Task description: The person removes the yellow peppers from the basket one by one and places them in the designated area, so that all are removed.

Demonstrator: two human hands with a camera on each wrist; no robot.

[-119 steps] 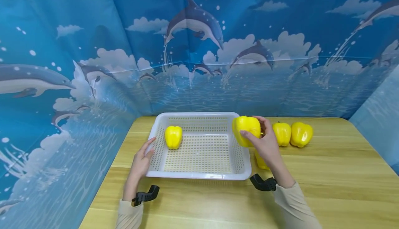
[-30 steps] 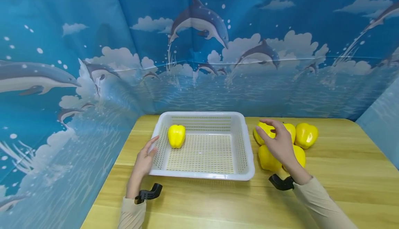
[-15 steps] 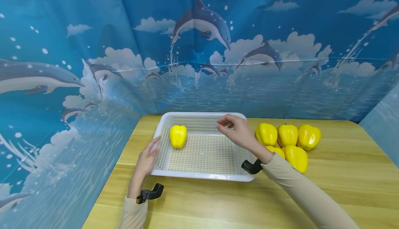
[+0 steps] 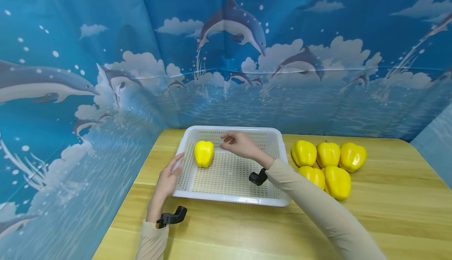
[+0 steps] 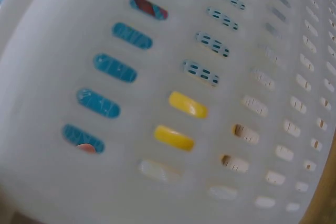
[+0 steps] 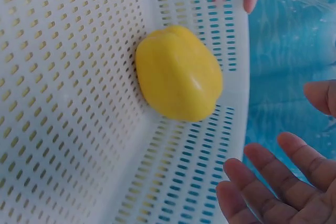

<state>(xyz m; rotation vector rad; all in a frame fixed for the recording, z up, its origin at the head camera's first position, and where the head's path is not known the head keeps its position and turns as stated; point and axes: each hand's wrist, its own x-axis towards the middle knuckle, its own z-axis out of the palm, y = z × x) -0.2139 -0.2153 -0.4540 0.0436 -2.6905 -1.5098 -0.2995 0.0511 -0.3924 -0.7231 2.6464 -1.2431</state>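
Note:
A yellow bell pepper (image 4: 204,154) sits in the back left of a white perforated basket (image 4: 247,202). Just right of that pepper (image 6: 178,74), my right hand (image 4: 240,144) hovers over the basket, holding nothing. The right wrist view shows the spread, loosely bent fingers (image 6: 265,195) apart from the pepper. Outside the basket, my left hand (image 4: 167,179) rests against its left side with fingers extended. A fingertip (image 5: 86,148) shows through a slot in the basket wall (image 5: 121,129) in the left wrist view.
Right of the basket, several yellow bell peppers (image 4: 328,154) stand grouped in two rows on the wooden table (image 4: 226,228). My right forearm (image 4: 318,209) passes in front of the nearer row. A blue dolphin-print curtain (image 4: 247,103) hangs behind the table.
Earlier my right hand held a pepper at the basket's right rim; that pepper now stands in the group on the right. The emptied hand has moved left over the basket. My left hand stays put.

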